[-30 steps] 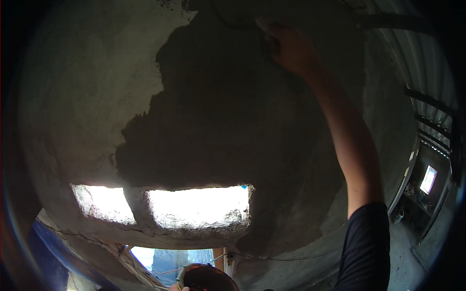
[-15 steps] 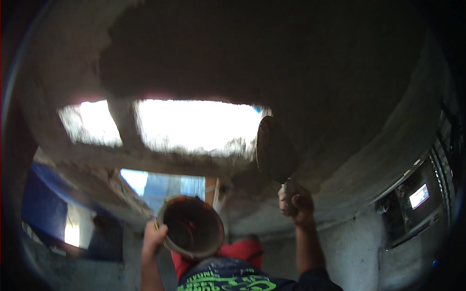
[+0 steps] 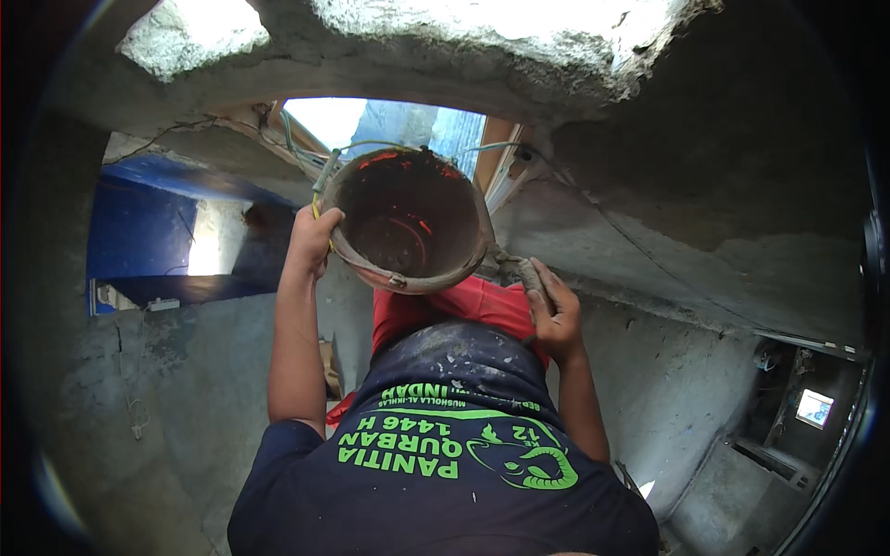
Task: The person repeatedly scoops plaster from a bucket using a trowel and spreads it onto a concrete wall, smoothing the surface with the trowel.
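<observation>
A mortar-caked bucket, with orange showing through on its inner wall, tilts so that I see down into it. Only dark residue is visible at its bottom. My left hand grips the bucket's left side, at the rim and handle. Close to the bucket's right rim, my right hand is wrapped around the handle of a trowel. The trowel's blade is hidden behind the bucket, and I cannot tell whether it touches it.
Ahead rises a plastered wall with bright rough-edged openings at the top. Beyond the bucket is a wood-framed opening. Thin cables run along the wall. To the left is a blue-painted recess.
My view has tipped downward. The trowel, formerly raised against the wall with its blade showing, has come down beside the bucket. The bucket remains in my left hand.
</observation>
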A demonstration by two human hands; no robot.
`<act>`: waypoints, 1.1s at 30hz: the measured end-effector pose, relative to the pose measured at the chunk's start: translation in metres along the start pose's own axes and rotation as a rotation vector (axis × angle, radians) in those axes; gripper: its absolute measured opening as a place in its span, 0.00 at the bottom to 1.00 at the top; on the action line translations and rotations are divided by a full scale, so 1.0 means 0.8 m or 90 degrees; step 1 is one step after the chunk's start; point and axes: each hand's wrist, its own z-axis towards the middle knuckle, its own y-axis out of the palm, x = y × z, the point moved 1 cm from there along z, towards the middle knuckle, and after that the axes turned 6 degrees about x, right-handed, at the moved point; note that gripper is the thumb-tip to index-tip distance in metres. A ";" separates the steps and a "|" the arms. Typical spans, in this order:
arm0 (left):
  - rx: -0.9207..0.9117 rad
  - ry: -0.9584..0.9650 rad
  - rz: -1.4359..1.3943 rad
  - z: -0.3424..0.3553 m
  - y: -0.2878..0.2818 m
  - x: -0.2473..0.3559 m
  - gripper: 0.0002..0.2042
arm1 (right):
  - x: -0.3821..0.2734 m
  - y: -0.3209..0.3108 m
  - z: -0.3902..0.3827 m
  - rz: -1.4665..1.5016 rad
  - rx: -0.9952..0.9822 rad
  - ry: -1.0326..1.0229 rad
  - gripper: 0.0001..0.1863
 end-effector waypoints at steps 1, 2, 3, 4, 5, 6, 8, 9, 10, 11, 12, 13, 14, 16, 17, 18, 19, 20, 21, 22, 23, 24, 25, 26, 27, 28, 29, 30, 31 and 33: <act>0.020 -0.004 -0.005 0.001 -0.001 -0.002 0.08 | -0.005 0.003 0.000 0.005 -0.007 0.006 0.24; 0.040 -0.008 -0.011 0.002 -0.003 -0.004 0.07 | -0.014 0.005 0.002 -0.034 -0.049 0.015 0.24; 0.046 -0.015 -0.010 0.003 -0.005 -0.007 0.07 | -0.019 0.008 0.002 -0.073 -0.091 0.022 0.24; 0.053 -0.024 -0.018 0.005 -0.007 -0.010 0.06 | -0.020 0.011 -0.002 -0.096 -0.089 -0.003 0.25; 0.060 -0.033 -0.026 0.008 -0.009 -0.013 0.05 | -0.020 0.011 -0.006 -0.095 -0.095 0.001 0.25; 0.063 -0.039 -0.026 0.015 -0.012 -0.018 0.05 | -0.019 0.010 -0.011 -0.116 -0.115 0.031 0.25; 0.092 -0.061 -0.036 0.031 -0.029 -0.033 0.06 | -0.019 0.008 -0.021 -0.135 -0.142 0.068 0.25; 0.108 -0.072 -0.041 0.035 -0.038 -0.042 0.06 | -0.017 0.003 -0.025 -0.144 -0.158 0.088 0.26; 0.131 -0.077 -0.011 0.033 -0.041 -0.037 0.04 | -0.014 -0.006 -0.029 -0.156 -0.171 0.110 0.26; 0.132 -0.081 -0.012 0.034 -0.047 -0.041 0.04 | -0.007 -0.014 -0.035 -0.157 -0.175 0.111 0.26; 0.132 -0.084 -0.034 0.034 -0.054 -0.044 0.03 | 0.003 -0.022 -0.046 -0.159 -0.178 0.125 0.25; 0.133 -0.084 -0.057 0.034 -0.057 -0.047 0.03 | 0.011 -0.032 -0.053 -0.160 -0.182 0.135 0.25; 0.148 -0.064 -0.079 0.027 -0.050 -0.042 0.01 | 0.013 -0.044 -0.061 -0.202 -0.225 0.151 0.23; 0.143 -0.066 -0.083 0.021 -0.047 -0.038 0.02 | 0.037 -0.054 -0.080 -0.148 -0.163 0.159 0.22; 0.139 -0.068 -0.086 0.014 -0.042 -0.031 0.03 | 0.043 -0.057 -0.084 -0.092 -0.101 0.167 0.22; 0.130 -0.064 -0.088 0.007 -0.035 -0.023 0.04 | 0.053 -0.060 -0.081 -0.087 -0.072 0.147 0.21; 0.130 -0.068 -0.085 0.000 -0.032 -0.019 0.04 | 0.047 -0.065 -0.070 -0.087 -0.074 0.151 0.21; 0.106 -0.045 -0.075 -0.005 -0.031 -0.016 0.05 | 0.033 -0.071 -0.050 -0.029 -0.092 0.322 0.21; 0.079 -0.020 -0.063 -0.008 -0.026 -0.013 0.07 | 0.024 -0.076 -0.029 0.030 -0.105 0.493 0.21; 0.069 -0.022 -0.056 -0.013 -0.017 -0.008 0.07 | 0.022 -0.081 -0.009 -0.013 -0.126 0.411 0.22; 0.070 0.015 -0.027 -0.023 -0.008 -0.001 0.09 | 0.021 -0.083 0.011 -0.055 -0.142 0.333 0.23; 0.066 0.055 0.005 -0.031 -0.001 0.005 0.12 | 0.024 -0.082 0.027 -0.050 -0.122 0.346 0.23; 0.054 0.073 0.018 -0.038 0.007 0.007 0.14 | 0.024 -0.083 0.042 -0.142 -0.165 0.182 0.23; 0.061 0.081 0.007 -0.048 0.018 0.009 0.14 | 0.019 -0.086 0.051 -0.235 -0.212 0.014 0.24; 0.071 0.089 -0.007 -0.058 0.030 0.014 0.13 | 0.001 -0.092 0.058 -0.238 -0.197 0.026 0.24; 0.056 0.088 -0.001 -0.064 0.042 0.015 0.13 | -0.020 -0.095 0.066 -0.345 -0.302 0.069 0.23; 0.083 0.121 0.022 -0.070 0.050 0.017 0.13 | -0.035 -0.095 0.074 -0.446 -0.416 0.107 0.22; 0.110 0.152 0.046 -0.073 0.057 0.016 0.13 | -0.045 -0.096 0.072 -0.438 -0.416 0.126 0.19; 0.108 0.151 0.048 -0.074 0.063 0.016 0.13 | -0.053 -0.101 0.077 -0.437 -0.415 0.129 0.19; 0.139 0.163 0.114 -0.069 0.073 0.015 0.13 | -0.062 -0.110 0.086 -0.336 -0.489 0.097 0.18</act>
